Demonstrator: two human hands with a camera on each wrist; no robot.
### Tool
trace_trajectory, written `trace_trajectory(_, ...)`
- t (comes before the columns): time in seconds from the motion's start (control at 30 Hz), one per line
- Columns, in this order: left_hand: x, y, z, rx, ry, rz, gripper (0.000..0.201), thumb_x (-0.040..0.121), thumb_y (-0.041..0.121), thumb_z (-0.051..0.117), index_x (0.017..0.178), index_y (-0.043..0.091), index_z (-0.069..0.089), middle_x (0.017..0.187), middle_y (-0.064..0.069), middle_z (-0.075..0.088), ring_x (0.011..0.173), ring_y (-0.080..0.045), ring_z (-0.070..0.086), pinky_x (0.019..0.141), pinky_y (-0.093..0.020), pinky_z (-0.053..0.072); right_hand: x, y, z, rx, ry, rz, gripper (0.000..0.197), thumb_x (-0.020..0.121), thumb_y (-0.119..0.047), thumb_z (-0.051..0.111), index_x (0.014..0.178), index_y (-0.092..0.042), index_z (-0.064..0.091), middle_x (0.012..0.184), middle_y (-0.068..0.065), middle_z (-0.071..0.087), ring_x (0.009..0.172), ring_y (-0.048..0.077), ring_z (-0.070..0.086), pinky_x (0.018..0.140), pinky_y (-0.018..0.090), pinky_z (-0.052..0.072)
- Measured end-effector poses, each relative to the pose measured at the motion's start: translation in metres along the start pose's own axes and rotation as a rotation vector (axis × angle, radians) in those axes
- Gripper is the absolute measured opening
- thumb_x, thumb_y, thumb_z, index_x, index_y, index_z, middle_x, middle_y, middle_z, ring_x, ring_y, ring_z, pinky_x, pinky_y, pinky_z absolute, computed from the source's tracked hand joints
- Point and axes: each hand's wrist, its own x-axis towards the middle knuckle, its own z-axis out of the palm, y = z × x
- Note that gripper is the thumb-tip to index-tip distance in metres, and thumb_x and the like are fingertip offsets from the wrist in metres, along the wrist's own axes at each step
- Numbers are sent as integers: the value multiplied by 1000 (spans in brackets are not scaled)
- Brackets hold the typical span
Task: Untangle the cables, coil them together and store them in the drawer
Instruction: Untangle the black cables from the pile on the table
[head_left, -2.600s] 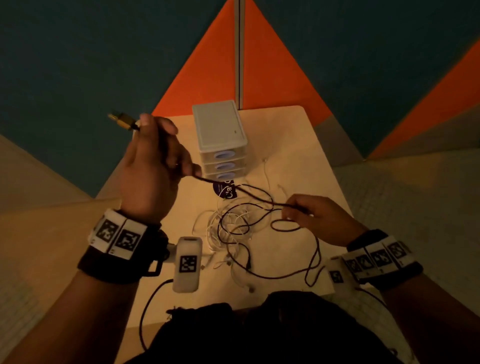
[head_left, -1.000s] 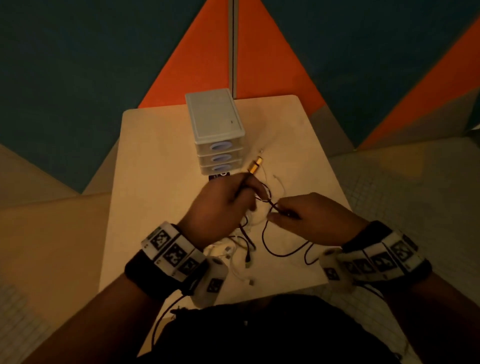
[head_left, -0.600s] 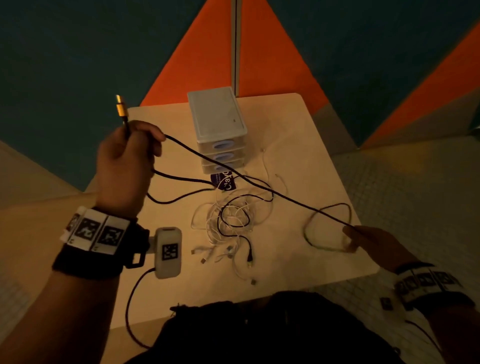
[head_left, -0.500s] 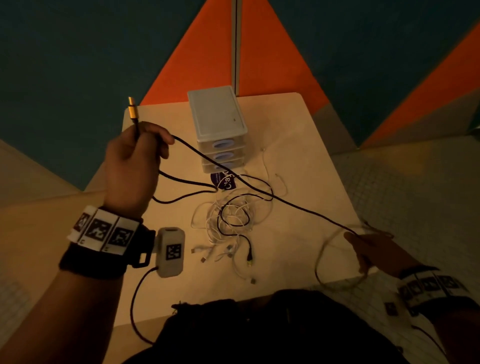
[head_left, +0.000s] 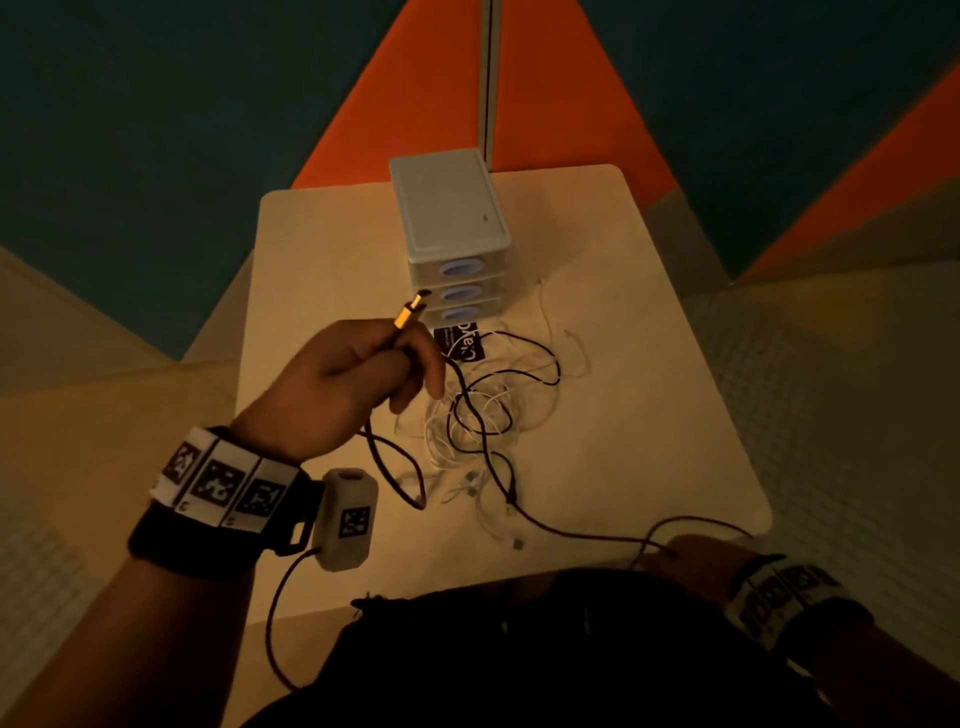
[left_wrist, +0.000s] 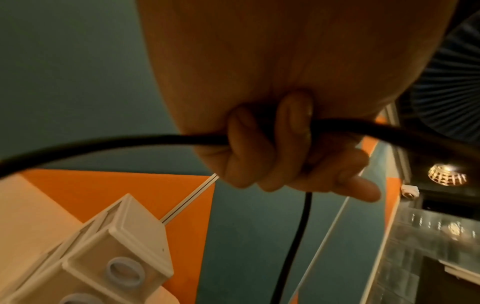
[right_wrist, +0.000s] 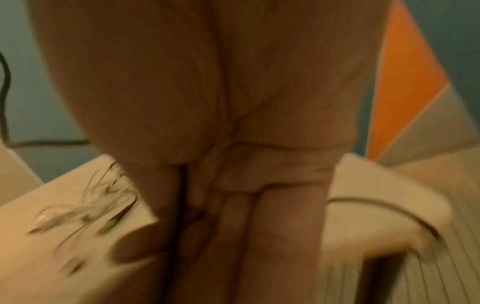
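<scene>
My left hand (head_left: 387, 364) hovers over the table in front of the drawer unit (head_left: 452, 218) and grips the black cable (head_left: 550, 527) just behind its gold plug (head_left: 408, 316). The left wrist view shows its fingers (left_wrist: 249, 148) curled round the black cable (left_wrist: 130, 139). From there the cable drops through the white cable tangle (head_left: 441, 441) and runs to my right hand (head_left: 675, 553), which pinches it at the table's front right edge. The right wrist view is blurred, with the black cable (right_wrist: 182, 205) between thumb and fingers. All three drawers look closed.
The small beige table (head_left: 649, 364) stands against a teal and orange wall. A purple card (head_left: 462, 343) lies right in front of the drawers. White plug ends (head_left: 517, 543) lie near the front edge. A loop of black cable (head_left: 701, 522) hangs over the front right corner.
My left hand came down from the upper left to just in front of the drawers. My right hand pulled back along the front right edge towards my body. The taut black cable now lies slack.
</scene>
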Motion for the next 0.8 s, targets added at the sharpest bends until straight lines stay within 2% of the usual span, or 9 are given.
trace_trajectory(0.1,-6,-5,-3,-57,65,-13,28,82,24,42,77,27,69,58,5,52,56,-7,45,59,-19,36,8,8,17,-97,-59,50,85,92,-78,29,128,-11,68,130,9,67,121,25,63,94,26,45)
trace_trajectory(0.2,-11,-11,-10,-31,100,-43,29,82,19,43,77,28,70,57,3,53,55,-7,44,57,-17,36,7,14,23,-127,-51,102,64,105,-54,35,137,-5,60,143,16,58,131,29,55,105,28,40)
trace_trajectory(0.33,-16,-11,-8,-14,105,-91,30,83,4,38,77,13,67,57,2,53,55,-3,47,58,-12,37,15,18,23,-84,-2,5,87,79,-87,38,114,-15,72,110,2,73,110,25,69,81,23,50)
trace_trajectory(0.4,-15,-12,-4,-10,107,-98,30,83,0,37,79,8,65,57,1,53,55,-1,47,58,-10,37,12,10,18,-32,27,-24,49,96,-64,48,94,-21,71,83,-6,69,85,18,73,63,15,48)
trace_trajectory(0.47,-13,-14,0,-16,97,-87,30,84,-1,37,80,7,65,58,1,53,56,-2,48,59,-11,37,1,-11,12,41,-11,-83,36,100,-49,54,78,-24,67,69,-8,65,67,11,68,55,13,46)
trace_trajectory(0.57,-9,-16,6,-1,88,-75,31,87,-5,39,82,5,67,61,3,57,58,-2,51,61,-11,38,-17,-42,-6,101,-49,-240,21,98,-39,63,84,-25,68,76,-5,70,70,13,71,58,18,52)
trace_trajectory(0.63,-5,-17,13,34,76,-67,33,93,-11,39,89,3,69,67,6,61,62,-3,54,65,-11,39,-32,-64,-22,261,27,-311,27,100,-36,61,90,-13,69,68,-1,70,61,16,69,55,28,56)
trace_trajectory(0.7,0,-23,23,102,41,-69,32,99,-3,41,106,10,70,74,4,63,73,-9,60,74,-19,44,-56,-95,-40,276,169,-411,33,102,-38,54,88,-11,66,55,-6,60,48,11,59,48,27,51)
trace_trajectory(0.8,10,-30,48,241,-80,-116,36,102,34,40,126,17,60,84,8,64,85,-16,63,85,-39,52,-97,-140,-64,137,300,-578,35,104,-40,48,80,-19,62,51,-19,53,44,-1,51,46,12,37)
